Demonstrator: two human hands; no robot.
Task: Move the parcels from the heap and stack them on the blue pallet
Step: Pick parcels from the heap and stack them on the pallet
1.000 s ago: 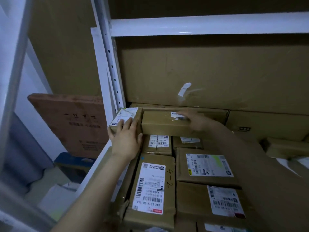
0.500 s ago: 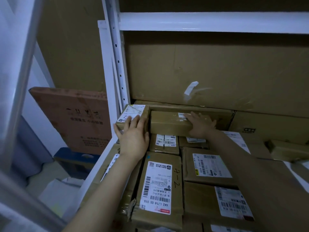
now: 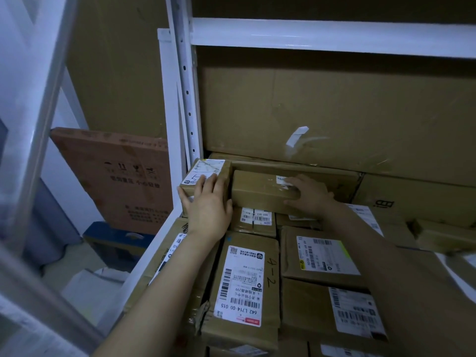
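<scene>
While both arms reach across a packed layer of parcels (image 3: 316,256), each hand lies on a box in the back row. The left hand (image 3: 208,210) rests on the small box (image 3: 203,173), its fingers (image 3: 210,182) straight and flat over the white label on top, with the thumb down in the gap at the box's right side. That small box sits in the back left corner of the layer, just beside the white post (image 3: 184,86) of the rack. Touching it on the right is the long box (image 3: 260,191), which lies crosswise on the parcels below. The right hand (image 3: 311,197) grips the long box, fingers curled over its top by a small white label and the thumb pressed on the near face. Behind both boxes a big carton (image 3: 334,112) stands upright under the white beam (image 3: 322,37). Nearer the camera, a parcel marked "4-2" (image 3: 247,279) lies flat, label up. To the left, outside the rack, a brown carton (image 3: 116,176) leans above a blue object (image 3: 113,235) on the floor.
</scene>
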